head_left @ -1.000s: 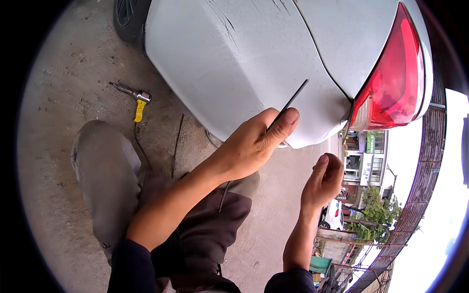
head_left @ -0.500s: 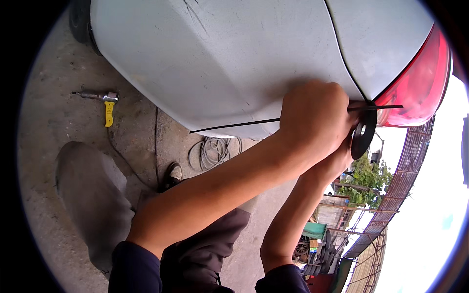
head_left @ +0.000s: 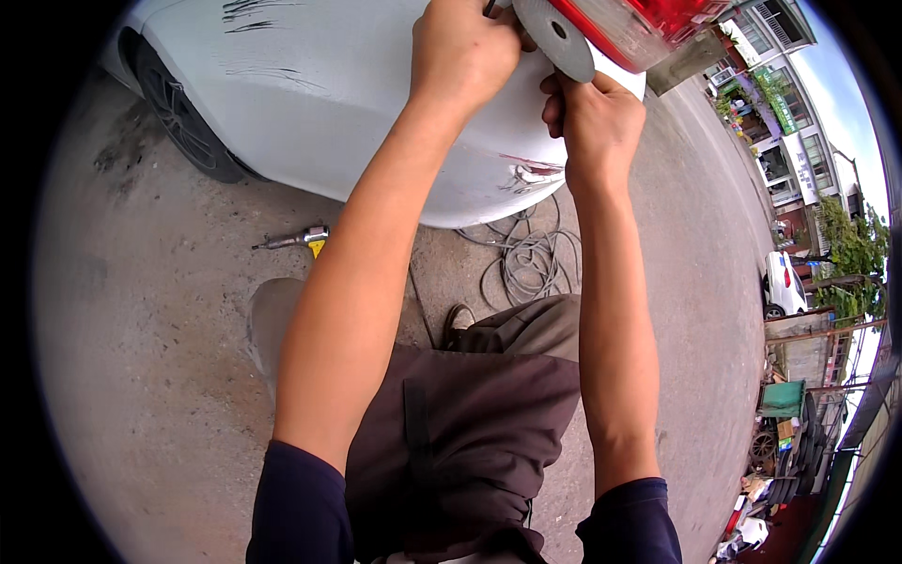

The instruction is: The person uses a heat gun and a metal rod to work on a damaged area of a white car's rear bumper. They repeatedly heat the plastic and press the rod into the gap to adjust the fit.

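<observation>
Hands [head_left: 465, 56] and disc [head_left: 575, 58] have risen in view, over stained outdoor ground [head_left: 178, 357].

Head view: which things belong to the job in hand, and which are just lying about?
Likely in the job:
Grey disc with a centre hole, its edge in the right hand
Left hand close beside it, grip unclear
Pale car and its red tail light, near the hands

Apparently lying about:
Yellow-handled tool on the ground
Coiled hose or cable on the ground

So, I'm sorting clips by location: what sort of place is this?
Probably an outdoor car-repair yard: a scraped pale car, a yellow-handled tool on the ground, and a coil of hose or cable.
</observation>
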Demonstrator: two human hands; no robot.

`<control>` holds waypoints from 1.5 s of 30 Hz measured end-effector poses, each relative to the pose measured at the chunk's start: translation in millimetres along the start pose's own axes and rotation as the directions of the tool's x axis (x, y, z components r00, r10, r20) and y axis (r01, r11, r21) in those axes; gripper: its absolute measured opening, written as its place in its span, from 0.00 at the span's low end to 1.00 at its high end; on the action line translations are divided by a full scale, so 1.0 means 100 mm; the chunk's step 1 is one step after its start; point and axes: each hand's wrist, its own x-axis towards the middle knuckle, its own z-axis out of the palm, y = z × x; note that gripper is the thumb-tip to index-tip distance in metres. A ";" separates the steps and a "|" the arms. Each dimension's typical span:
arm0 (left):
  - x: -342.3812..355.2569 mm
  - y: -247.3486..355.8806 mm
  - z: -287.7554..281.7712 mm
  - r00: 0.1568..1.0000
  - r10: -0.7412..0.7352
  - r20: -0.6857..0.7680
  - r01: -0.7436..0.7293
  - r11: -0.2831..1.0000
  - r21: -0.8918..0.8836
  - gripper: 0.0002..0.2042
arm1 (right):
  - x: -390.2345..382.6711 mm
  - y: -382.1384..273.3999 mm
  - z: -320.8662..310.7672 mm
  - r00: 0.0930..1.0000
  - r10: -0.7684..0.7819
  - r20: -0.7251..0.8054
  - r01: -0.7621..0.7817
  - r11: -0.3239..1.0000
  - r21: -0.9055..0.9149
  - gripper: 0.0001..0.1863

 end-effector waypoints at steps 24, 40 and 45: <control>-0.04 0.14 -0.30 0.972 -0.218 0.087 0.220 0.975 -0.021 0.12 | -2.46 3.24 0.98 0.240 0.789 0.566 -0.326 0.615 -0.718 0.15; -0.52 0.38 -0.75 0.939 -0.326 0.114 0.252 0.873 0.418 0.28 | -2.25 2.90 1.63 0.568 0.626 0.534 -0.419 0.779 -0.467 0.18; -0.89 0.35 -1.81 0.941 -0.337 -0.039 0.339 0.938 0.075 0.22 | -2.23 3.04 1.57 0.666 0.527 0.528 -0.362 0.847 -0.388 0.15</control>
